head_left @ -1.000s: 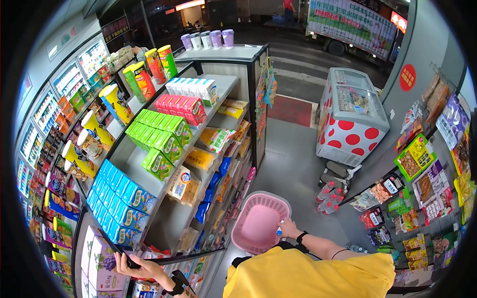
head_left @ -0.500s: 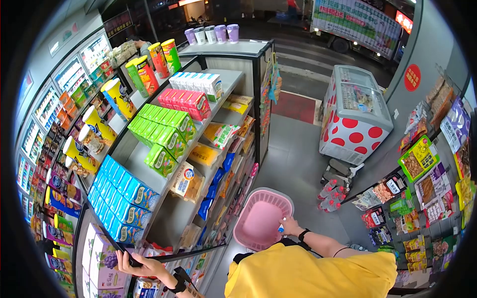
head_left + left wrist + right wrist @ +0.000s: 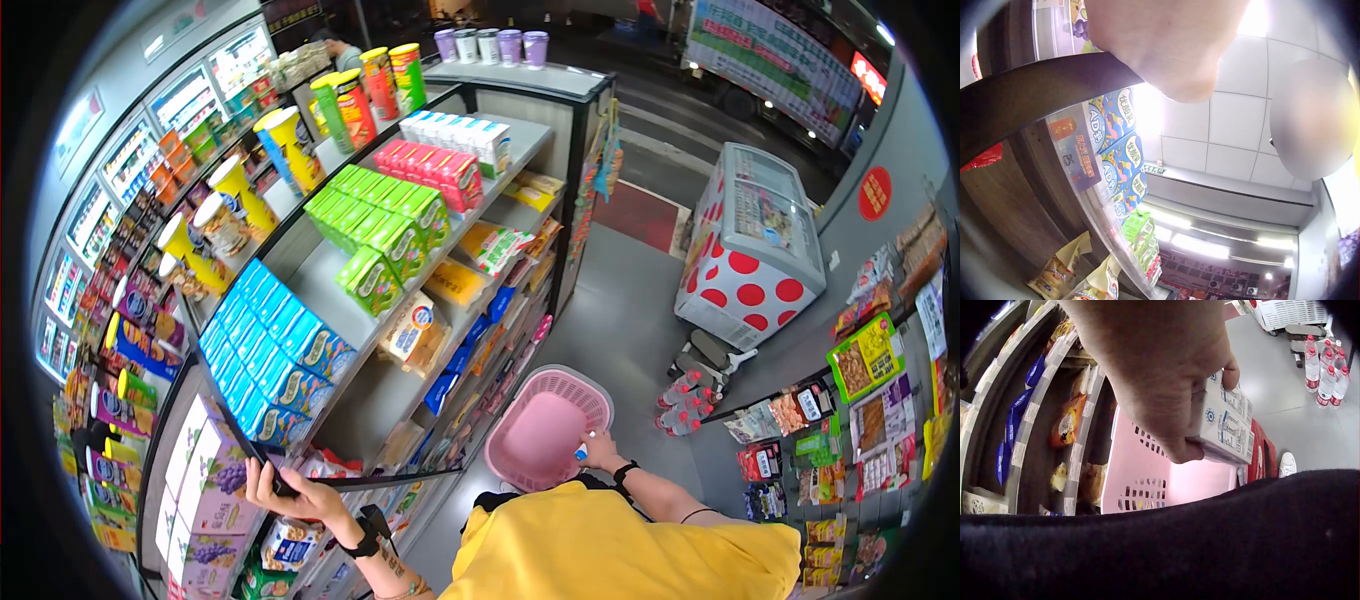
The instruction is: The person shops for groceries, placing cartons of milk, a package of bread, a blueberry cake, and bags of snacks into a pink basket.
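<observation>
Head view: one pink basket (image 3: 545, 425), lower middle; five cups (image 3: 488, 46), top. The right hand (image 3: 605, 453) pinches white packaging (image 3: 586, 449) over the basket; lower left, the left hand (image 3: 300, 496) grips the dark shelf edge (image 3: 262, 456).

Left wrist: fingers mostly hidden.

Right wrist: the packaging, near centre, carries blue print, one carton or two I can't tell, long axis slanting lower right.

Bright Shop, Dark Street

I have a grey floor (image 3: 630, 300) running up the middle of the frame to a dark red mat (image 3: 640, 215). Past it, along the top, I see a dim road (image 3: 665, 95) with pale stripes (image 3: 655, 150). Tiered grey shelving (image 3: 297, 260) takes up much of the left half; lit cabinets (image 3: 185, 97) line the upper left. A red-spotted chest freezer (image 3: 745, 285) stands right of centre, near a grey wall (image 3: 848, 218). My left-wrist view catches white ceiling panels (image 3: 1238, 119) and bright strip lights (image 3: 1200, 245).
</observation>
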### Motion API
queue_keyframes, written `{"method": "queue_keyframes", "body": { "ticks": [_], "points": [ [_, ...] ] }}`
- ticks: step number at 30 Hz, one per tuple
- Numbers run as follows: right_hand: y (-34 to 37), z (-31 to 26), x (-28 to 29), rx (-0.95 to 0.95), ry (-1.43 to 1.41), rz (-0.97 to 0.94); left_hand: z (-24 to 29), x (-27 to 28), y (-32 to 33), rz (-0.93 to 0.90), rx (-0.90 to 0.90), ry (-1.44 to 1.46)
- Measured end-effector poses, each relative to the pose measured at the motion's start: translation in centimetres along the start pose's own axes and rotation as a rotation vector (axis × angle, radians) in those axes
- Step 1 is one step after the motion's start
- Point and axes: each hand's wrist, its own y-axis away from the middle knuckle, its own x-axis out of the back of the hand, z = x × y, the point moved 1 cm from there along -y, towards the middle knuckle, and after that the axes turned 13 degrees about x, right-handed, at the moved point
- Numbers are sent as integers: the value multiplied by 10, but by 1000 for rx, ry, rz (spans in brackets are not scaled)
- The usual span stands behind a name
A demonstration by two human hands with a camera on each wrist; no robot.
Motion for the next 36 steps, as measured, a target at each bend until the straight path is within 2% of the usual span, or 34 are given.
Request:
{"method": "queue_keyframes", "body": {
  "ticks": [22, 36],
  "points": [
    [-7, 2, -5, -6, 17, -17, 1, -3, -1, 7, 37, 82],
    [0, -3, -1, 26, -15, 72, 0, -4, -1, 22, 32, 103]
  ]
}}
